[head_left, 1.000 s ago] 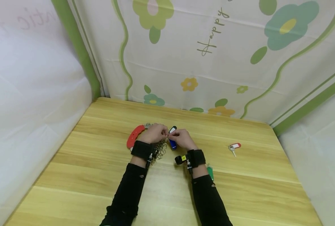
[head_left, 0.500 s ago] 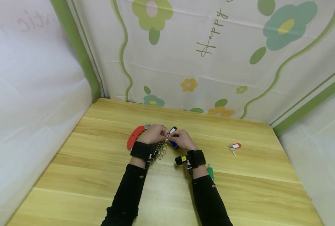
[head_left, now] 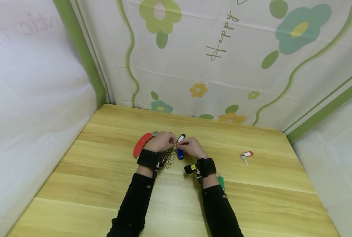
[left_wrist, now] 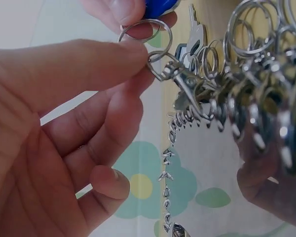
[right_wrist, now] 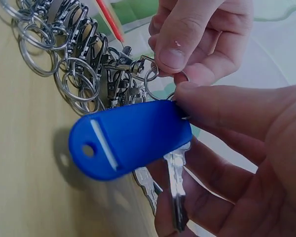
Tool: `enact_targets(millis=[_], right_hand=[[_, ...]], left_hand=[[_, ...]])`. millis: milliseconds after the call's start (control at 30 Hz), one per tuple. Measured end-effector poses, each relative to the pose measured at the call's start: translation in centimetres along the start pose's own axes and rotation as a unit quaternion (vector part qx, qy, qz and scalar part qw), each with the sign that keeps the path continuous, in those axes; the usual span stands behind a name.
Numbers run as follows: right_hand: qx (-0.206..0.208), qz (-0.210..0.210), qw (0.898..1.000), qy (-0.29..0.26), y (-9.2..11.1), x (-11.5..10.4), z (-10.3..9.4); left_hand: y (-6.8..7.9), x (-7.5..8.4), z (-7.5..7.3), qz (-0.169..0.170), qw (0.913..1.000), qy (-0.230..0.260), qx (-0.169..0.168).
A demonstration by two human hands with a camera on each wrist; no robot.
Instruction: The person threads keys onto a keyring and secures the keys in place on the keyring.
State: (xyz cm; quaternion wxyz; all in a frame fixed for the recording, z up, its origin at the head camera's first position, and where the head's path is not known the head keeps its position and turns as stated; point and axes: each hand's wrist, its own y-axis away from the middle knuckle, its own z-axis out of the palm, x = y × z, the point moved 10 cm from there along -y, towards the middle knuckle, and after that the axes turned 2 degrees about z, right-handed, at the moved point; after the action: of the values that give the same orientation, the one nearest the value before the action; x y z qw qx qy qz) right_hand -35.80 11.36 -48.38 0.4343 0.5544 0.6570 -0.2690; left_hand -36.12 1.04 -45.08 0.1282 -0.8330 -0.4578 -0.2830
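Note:
My left hand pinches a split ring between thumb and forefinger. That ring is linked to a metal swivel clasp, one of a bunch of clasps and rings beside the hand. Close against it, my right hand pinches at the top of a blue key tag, where a key hangs too. The fingertips partly hide how the tag meets the split ring. A black key tag with a white label lies just behind both hands. Left of them is a red curved piece with small holes.
On the wooden table, a key with a red tag lies to the right. A green tag sits beside the right forearm. Printed cloth hangs along the table's back edge.
The blue tag has swung from a slant to hang nearly straight down toward me. Both hands stay almost in place, with small finger movements.

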Motion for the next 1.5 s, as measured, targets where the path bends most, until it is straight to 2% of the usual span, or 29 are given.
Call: enact_targets(millis=[267,567,867,1333,1500], right_hand=[[-0.001,-0.003,1.000,0.015,-0.17,-0.17,0.03],[0.006,0.001,1.000,0.019,-0.08,-0.21,0.02],[0.007,-0.005,1.000,0.012,-0.06,-0.28,0.25],[0.030,0.014,0.999,0.001,-0.21,0.22,0.24],[0.022,0.010,1.000,0.002,-0.22,0.30,0.35]], left_hand=[[-0.03,0.62,-0.33,0.021,0.9997,-0.010,0.005],[-0.25,0.03,0.10,-0.004,1.0000,-0.005,-0.006],[-0.16,0.13,0.14,0.004,0.9999,-0.010,-0.011],[0.05,-0.17,0.19,-0.003,0.9999,-0.004,-0.010],[0.19,-0.13,0.01,0.000,0.9999,-0.005,-0.009]])
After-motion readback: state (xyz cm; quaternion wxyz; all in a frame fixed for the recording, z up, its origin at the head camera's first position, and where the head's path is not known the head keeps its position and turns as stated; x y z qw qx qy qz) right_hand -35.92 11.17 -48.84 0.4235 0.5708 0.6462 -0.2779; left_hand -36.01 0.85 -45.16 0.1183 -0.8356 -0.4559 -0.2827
